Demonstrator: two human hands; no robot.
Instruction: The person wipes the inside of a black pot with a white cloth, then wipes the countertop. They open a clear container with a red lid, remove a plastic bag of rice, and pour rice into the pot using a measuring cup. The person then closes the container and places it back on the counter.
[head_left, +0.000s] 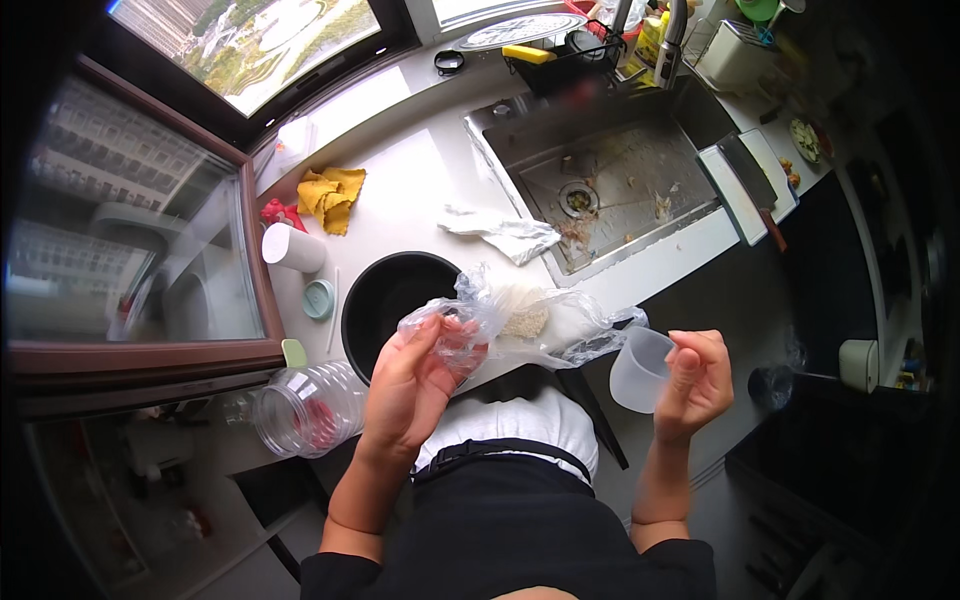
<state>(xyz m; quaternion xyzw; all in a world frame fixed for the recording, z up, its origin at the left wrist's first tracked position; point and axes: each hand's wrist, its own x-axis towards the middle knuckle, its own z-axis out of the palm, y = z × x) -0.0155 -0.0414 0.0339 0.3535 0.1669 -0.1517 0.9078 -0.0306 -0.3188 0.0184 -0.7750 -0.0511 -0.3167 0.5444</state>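
Observation:
My left hand (420, 367) grips the gathered edge of a clear plastic bag (585, 319) at the counter's front edge. Pale grains (525, 322), perhaps rice, lie inside the bag. Between thumb and fingers, my right hand (694, 382) holds a translucent plastic measuring cup (637, 371) by its side, to the right of the bag; I cannot tell whether the cup holds anything. Behind and left of my left hand stands a round black pot (382, 292), its near right rim partly hidden by the hand and bag.
A crumpled white cloth or bag (502, 229) lies beside the steel sink (615, 172), which has food scraps in it. At left are a yellow cloth (330, 199), a white cylinder (292, 247), a round pale green lid (319, 300) and a large clear plastic jar (311, 409) on its side.

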